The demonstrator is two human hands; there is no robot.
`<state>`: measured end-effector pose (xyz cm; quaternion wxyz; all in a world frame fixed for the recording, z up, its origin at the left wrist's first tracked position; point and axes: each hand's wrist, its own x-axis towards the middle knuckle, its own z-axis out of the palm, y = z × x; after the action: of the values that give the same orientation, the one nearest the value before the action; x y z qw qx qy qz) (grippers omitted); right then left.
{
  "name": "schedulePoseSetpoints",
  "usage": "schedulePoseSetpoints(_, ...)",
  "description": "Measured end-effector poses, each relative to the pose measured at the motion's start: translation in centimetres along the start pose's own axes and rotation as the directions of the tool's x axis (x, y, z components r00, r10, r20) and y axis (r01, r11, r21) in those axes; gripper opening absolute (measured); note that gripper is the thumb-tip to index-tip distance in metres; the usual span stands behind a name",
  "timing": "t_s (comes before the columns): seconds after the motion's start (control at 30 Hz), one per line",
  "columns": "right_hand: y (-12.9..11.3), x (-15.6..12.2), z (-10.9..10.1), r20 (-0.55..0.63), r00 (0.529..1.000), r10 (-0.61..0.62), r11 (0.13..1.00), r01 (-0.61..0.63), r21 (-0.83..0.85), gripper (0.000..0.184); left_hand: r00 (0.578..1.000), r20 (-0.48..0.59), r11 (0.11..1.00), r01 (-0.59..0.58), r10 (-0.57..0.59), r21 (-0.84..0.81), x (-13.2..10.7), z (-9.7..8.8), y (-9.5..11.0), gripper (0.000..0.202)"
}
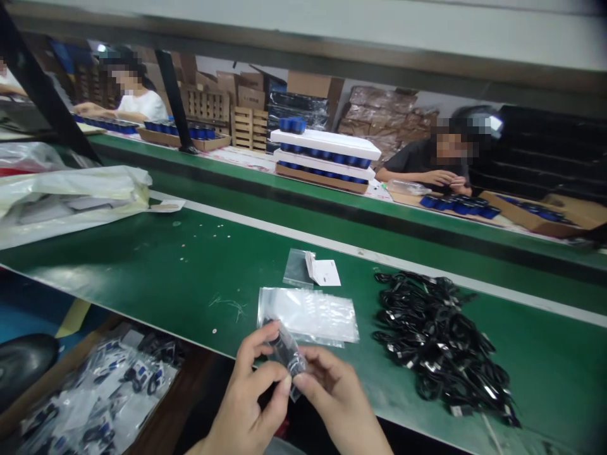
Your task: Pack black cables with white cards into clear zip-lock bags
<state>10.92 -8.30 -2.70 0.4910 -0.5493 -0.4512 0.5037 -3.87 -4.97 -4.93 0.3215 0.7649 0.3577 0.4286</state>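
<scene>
Between my two hands is a small clear plastic bag [287, 349] with a coiled black cable inside. My left hand [253, 385] pinches it from the left, thumb and fingers closed on it. From the right, my right hand [332, 388] grips the lower part with thumb and fingertips. Just beyond my hands, a fanned stack of clear plastic bags [327, 313] lies on the green table [190, 278]. Behind that stack rest a single clear bag [296, 268] and a folded white paper leaflet [325, 272]. A heap of black USB cables [436, 335] spreads to the right.
Below left, a carton [104, 392] holds many filled bags. A large white plastic sack [71, 202] lies at the table's left. Across the table stand stacked trays of blue-black items [327, 158], with people working behind. A shelf [332, 31] spans overhead, with a dark post [171, 101].
</scene>
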Motion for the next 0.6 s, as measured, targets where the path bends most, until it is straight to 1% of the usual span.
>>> schedulePoseSetpoints(0.03,-0.1,-0.2,0.3,0.018,1.0,-0.017,0.999,0.018,-0.036,0.021,1.0,-0.001,1.0,-0.001,0.001,-0.004,-0.3,-0.2,0.0,0.019)
schedulePoseSetpoints(0.1,-0.1,-0.7,0.8,0.004,0.995,-0.102,0.976,0.101,-0.192,0.022,1.0,-0.004,1.0,-0.002,0.002,0.001,-0.8,-0.6,0.0,0.02)
schedulePoseSetpoints(0.2,0.2,-1.3,1.4,0.019,0.964,-0.265,0.875,0.249,-0.415,0.027,1.0,-0.013,1.0,-0.017,0.017,0.016,-1.6,-1.1,-0.1,0.019)
schedulePoseSetpoints(0.23,0.4,-1.4,1.4,0.039,0.953,-0.301,0.845,0.286,-0.453,0.029,0.999,-0.021,0.999,-0.029,0.03,0.024,-1.8,-1.2,-0.1,0.017)
schedulePoseSetpoints(0.3,0.8,-1.6,1.4,0.068,0.937,-0.342,0.818,0.332,-0.469,0.03,0.998,-0.045,0.998,-0.049,0.051,0.039,-2.1,-1.5,0.0,0.015)
schedulePoseSetpoints(0.37,1.2,-1.7,1.4,0.028,0.916,-0.401,0.798,0.363,-0.482,0.025,0.998,-0.06,0.999,-0.023,0.024,0.028,-2.2,-1.7,0.1,0.014)
schedulePoseSetpoints(0.4,1.5,-1.8,1.4,-0.011,0.891,-0.454,0.766,0.384,-0.515,0.019,0.998,-0.058,1.0,0.012,-0.011,0.01,-2.1,-1.9,0.2,0.015)
schedulePoseSetpoints(0.43,1.7,-1.9,1.4,-0.04,0.853,-0.52,0.709,0.405,-0.577,0.013,0.997,-0.05,0.998,0.054,-0.055,-0.009,-2.0,-2.0,0.3,0.015)
schedulePoseSetpoints(0.47,1.9,-2.0,1.4,-0.049,0.806,-0.59,0.623,0.415,-0.662,0.011,0.995,-0.033,0.995,0.096,-0.096,-0.024,-1.8,-2.1,0.4,0.016)
schedulePoseSetpoints(0.5,2.2,-2.1,1.5,-0.03,0.762,-0.647,0.516,0.408,-0.753,0.013,0.992,-0.014,0.991,0.128,-0.129,-0.03,-1.6,-2.2,0.5,0.016)
schedulePoseSetpoints(0.53,2.3,-2.2,1.5,0.006,0.732,-0.681,0.405,0.385,-0.829,0.018,0.989,0.003,0.989,0.148,-0.148,-0.027,-1.4,-2.2,0.5,0.017)
schedulePoseSetpoints(0.6,2.6,-2.0,1.5,0.078,0.706,-0.704,0.228,0.328,-0.917,0.028,0.988,0.024,0.989,0.151,-0.151,-0.004,-1.0,-2.2,0.3,0.016)
